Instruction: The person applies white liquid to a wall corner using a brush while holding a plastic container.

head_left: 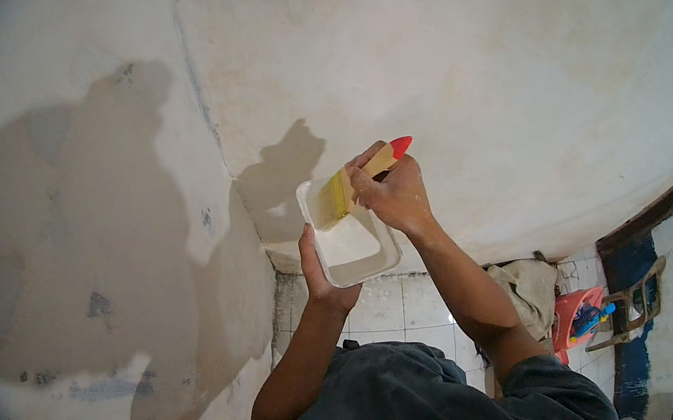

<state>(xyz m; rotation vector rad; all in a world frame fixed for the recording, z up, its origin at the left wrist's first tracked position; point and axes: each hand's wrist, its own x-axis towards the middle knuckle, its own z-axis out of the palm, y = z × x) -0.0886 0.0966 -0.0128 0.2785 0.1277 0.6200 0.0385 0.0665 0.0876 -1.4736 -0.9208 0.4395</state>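
Note:
My left hand (322, 280) grips a white rectangular tub (390, 256) from its left side and below. White paint (351, 241) lies in the bottom of the tub. Closed around a flat paintbrush (382, 160) is my right hand (395, 195), held over the tub's right rim. The brush has a pale wooden handle with a red tip, which points up and to the right. Its yellowish bristles slant down into the tub; whether their ends touch the paint, I cannot tell.
Whitish walls (470, 96) meet in a corner just ahead, with dark scuffs on the left one. White floor tiles (376, 305) show below. To the right are a beige cloth (529, 293), a red plastic stool or chair (567, 318) with blue items, and a wooden frame (641, 305).

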